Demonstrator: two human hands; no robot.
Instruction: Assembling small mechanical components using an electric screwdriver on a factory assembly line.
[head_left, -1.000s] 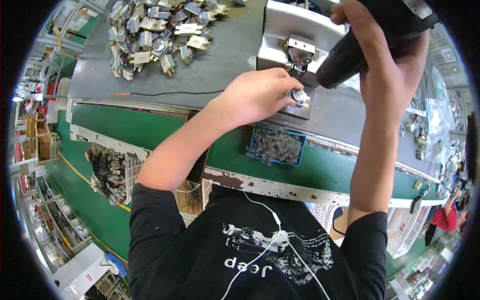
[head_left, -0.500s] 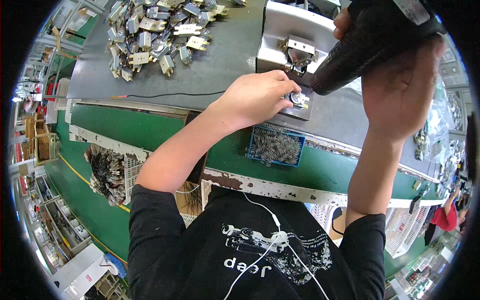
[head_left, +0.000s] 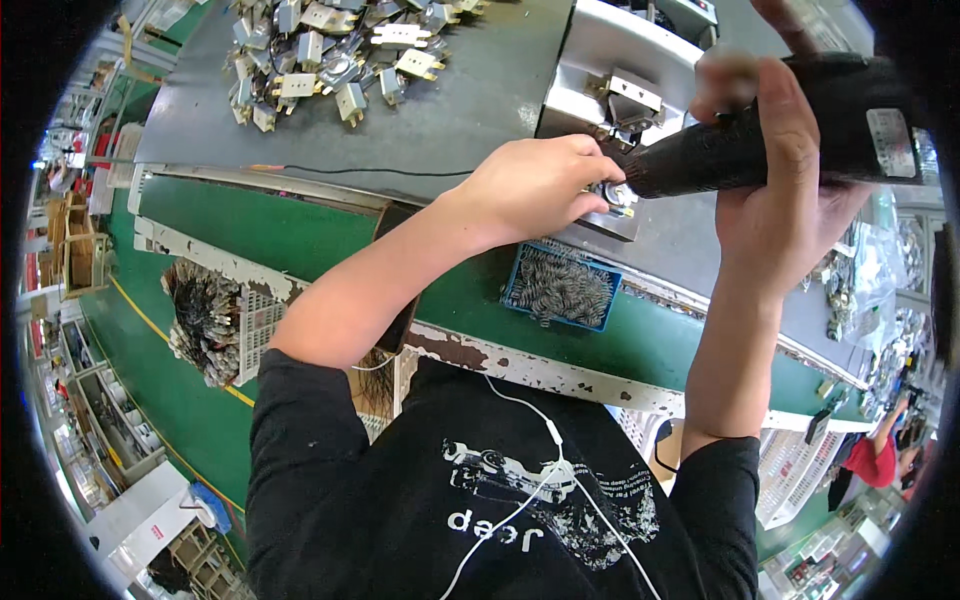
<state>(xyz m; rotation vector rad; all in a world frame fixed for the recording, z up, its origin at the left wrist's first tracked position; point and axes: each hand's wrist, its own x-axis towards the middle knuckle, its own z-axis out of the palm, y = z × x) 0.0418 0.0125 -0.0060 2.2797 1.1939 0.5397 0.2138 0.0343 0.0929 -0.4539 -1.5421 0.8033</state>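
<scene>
My left hand (head_left: pixel 535 190) pinches a small round metal part (head_left: pixel 618 196) between thumb and fingertips. The part rests at a flat metal block (head_left: pixel 607 226) on the grey bench; my fingers hide some of it. Around a black tapered hand tool (head_left: pixel 690 160) with a white label, my right hand (head_left: pixel 770 215) is closed, some of its fingers smeared by motion. The tool lies nearly level, its narrow end pointing left, close beside the part and my left fingertips. Whether tip and part touch, I cannot tell.
Behind the block stands a shiny metal stand (head_left: pixel 577 70) with a small clamp-like fitting (head_left: pixel 632 100). A blue box (head_left: pixel 612 292) of springs sits on the green ledge. Several metal-and-white switch-like assemblies (head_left: pixel 340 65) are heaped at the far left. A black cable (head_left: pixel 380 171) crosses the bench.
My right hand has tipped the black tool from steeply slanted to nearly level, its thumb now showing on the near side. My left hand stays on the small part. The whole view has shifted slightly.
</scene>
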